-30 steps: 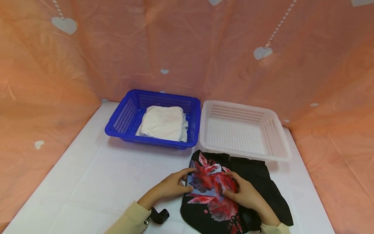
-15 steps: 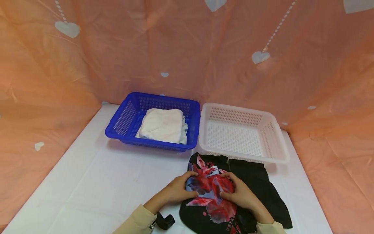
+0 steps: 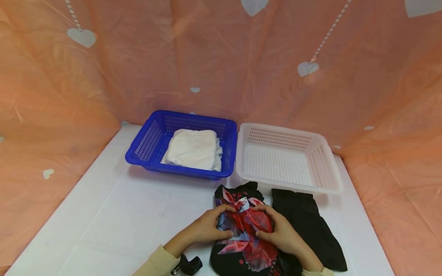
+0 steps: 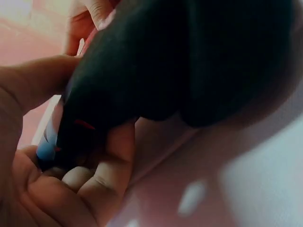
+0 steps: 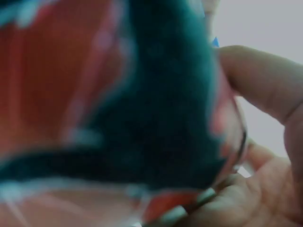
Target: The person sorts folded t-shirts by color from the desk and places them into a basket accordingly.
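Observation:
A folded black garment with a red flower print (image 3: 257, 255) lies between my two hands on the white table; its exact kind cannot be told. My left hand (image 3: 208, 227) grips its left side, thumb above and fingers curled underneath, as the left wrist view shows around the dark folded cloth (image 4: 128, 71). From the right, my right hand (image 3: 284, 232) grips the opposite side. In the right wrist view the printed fabric (image 5: 161, 94) is blurred and fills most of the frame, with thumb and fingers around its edge. Plain black cloth (image 3: 307, 224) lies to the right, partly behind my right forearm.
A blue plastic basket (image 3: 136, 161) at the back holds folded white cloth (image 3: 193, 149). Beside it stands a white plastic basket (image 3: 290, 185), just behind the garments. An orange sheet with hearts (image 3: 214, 50) hangs behind the white table (image 3: 114, 214).
My hands have come closer together, bunching the printed garment. It has shifted left, and a gap has opened at the top between it and the plain black cloth. The head view has tilted slightly.

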Available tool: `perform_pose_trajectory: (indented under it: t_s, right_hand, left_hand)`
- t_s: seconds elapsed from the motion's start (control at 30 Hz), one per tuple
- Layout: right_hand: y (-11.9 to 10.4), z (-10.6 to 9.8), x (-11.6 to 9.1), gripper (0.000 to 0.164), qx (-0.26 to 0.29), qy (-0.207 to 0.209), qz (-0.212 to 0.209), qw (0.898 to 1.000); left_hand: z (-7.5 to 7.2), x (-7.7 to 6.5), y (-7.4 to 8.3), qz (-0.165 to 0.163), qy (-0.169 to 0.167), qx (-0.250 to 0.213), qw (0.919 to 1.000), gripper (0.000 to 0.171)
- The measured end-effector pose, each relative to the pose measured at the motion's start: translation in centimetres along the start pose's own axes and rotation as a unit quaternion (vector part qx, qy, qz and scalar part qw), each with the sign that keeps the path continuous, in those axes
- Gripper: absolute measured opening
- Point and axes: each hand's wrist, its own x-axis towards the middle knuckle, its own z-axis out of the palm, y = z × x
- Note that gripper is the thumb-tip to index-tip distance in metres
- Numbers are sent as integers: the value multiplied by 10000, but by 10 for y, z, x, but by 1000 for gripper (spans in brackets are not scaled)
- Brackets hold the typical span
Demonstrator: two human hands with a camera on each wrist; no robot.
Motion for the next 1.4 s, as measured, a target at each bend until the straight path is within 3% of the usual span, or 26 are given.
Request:
perform_pose_trajectory:
  t_s: [0.17,0.33,0.5,0.77,1.07,1.4]
  right_hand:
    - [-8,-3,-6,56,118,114,-72,9998]
    - [-16,-10,-12,56,322,297,-170,9989]
    - [-22,-16,-14,56,492,678,-309,9960]
    - [-32,-26,-14,56,196,1356,-699,9881]
    - [-49,-47,-9,57,-34,1835,-1140,9764]
    - [-72,-79,3,60,-344,2493,-1850,9500]
  left_hand:
    - [-3,-8,8,137,-32,-342,9993,56]
    - [-4,-11,15,473,166,-320,9982,58]
    - [-8,-10,23,756,393,-385,9956,60]
    - [-15,-9,37,973,849,-505,9903,59]
    - [-22,3,61,1441,1348,-268,9800,59]
    - [-42,29,96,1959,1713,297,9651,55]
